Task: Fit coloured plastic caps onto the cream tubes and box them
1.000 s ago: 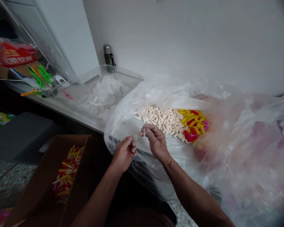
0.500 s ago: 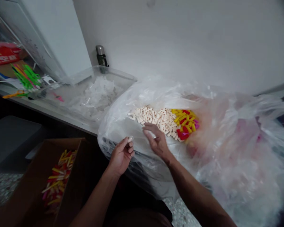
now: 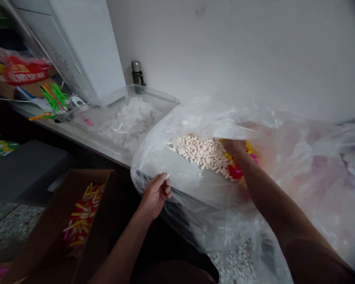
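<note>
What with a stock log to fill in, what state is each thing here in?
Left hand: curled, pinching a small pale piece.
Right hand: inside the bag, over the coloured pieces; grip hidden.
Plastic bag: open, crumpled.
Pale pieces: loose heap in the bag.
Cardboard box: open, part filled with coloured sticks.
Clear tub: lidless, holding clear scraps.
Flask: upright, capped.

Left grip [image 3: 157, 192] is pinching one little white capsule [image 3: 167, 176] right at the edge of the big clear bag [image 3: 158, 152]. Right grip [image 3: 235, 146] is inside the bag, where the white pile [image 3: 199, 152] meets the red and yellow pieces [image 3: 236, 170]. Its fingers are hazy behind the plastic. A cardboard box [image 3: 47, 228] holding coloured sticks sits lower left.
</note>
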`<state>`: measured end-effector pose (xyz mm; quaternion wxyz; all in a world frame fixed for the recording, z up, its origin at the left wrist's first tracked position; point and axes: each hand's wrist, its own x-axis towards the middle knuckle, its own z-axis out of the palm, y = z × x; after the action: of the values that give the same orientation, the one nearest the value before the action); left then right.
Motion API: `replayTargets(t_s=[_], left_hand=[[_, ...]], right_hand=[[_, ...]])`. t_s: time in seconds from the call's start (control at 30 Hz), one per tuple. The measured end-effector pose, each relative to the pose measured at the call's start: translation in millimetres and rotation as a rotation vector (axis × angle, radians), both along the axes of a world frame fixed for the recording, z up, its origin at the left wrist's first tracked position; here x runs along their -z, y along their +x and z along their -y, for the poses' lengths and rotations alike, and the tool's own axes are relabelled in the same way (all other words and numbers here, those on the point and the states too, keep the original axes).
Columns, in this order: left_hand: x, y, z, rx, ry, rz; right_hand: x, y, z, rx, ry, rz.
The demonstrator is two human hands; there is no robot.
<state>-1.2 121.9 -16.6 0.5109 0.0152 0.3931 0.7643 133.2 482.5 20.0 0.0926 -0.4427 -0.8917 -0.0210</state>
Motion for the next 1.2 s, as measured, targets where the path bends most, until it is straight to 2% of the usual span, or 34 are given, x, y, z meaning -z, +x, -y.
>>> replayTargets(t_s=[0.07,0.13,0.2,0.3,0.4,0.47,0.53,0.67,1.0,1.1,1.2], left_hand=[[0.7,-3,2,-0.013,-0.002,0.006],[1.9,-4,2,-0.015,0.0,0.015],[2.9,-3,0,-0.007,0.005,0.028],[2.9,1,-5,0.02,0.01,0.045],[1.2,4,-8,0.051,0.013,0.042],[0.1,4,-8,0.059,0.012,0.029],[-0.3,4,-6,0.051,0.007,0.01],[1.2,5,-2,0.032,-0.027,-0.053],[9.1,10,-2,0.04,-0.06,-0.238],[12.1,9,0,-0.004,-0.042,-0.383],[15.0,8,5,-0.028,-0.073,-0.636]], right_hand=[[-1.6,1,7,-0.033,-0.018,-0.004],[-3.2,6,26,-0.11,-0.067,-0.079],[-5.0,12,58,-0.262,-0.196,-0.253],[-8.3,16,119,-0.512,-0.475,-0.476],[-11.8,8,169,-0.7,-0.56,-0.518],[-13.7,2,186,-0.825,-0.552,-0.487],[-14.8,-3,193,-0.903,-0.518,-0.443],[-15.1,-8,195,-0.972,-0.478,-0.341],[-9.4,-5,200,-0.993,-0.47,-0.292],[-8.8,-6,201,-0.953,-0.566,-0.314],[-8.7,-6,203,-0.836,-0.792,-0.337]])
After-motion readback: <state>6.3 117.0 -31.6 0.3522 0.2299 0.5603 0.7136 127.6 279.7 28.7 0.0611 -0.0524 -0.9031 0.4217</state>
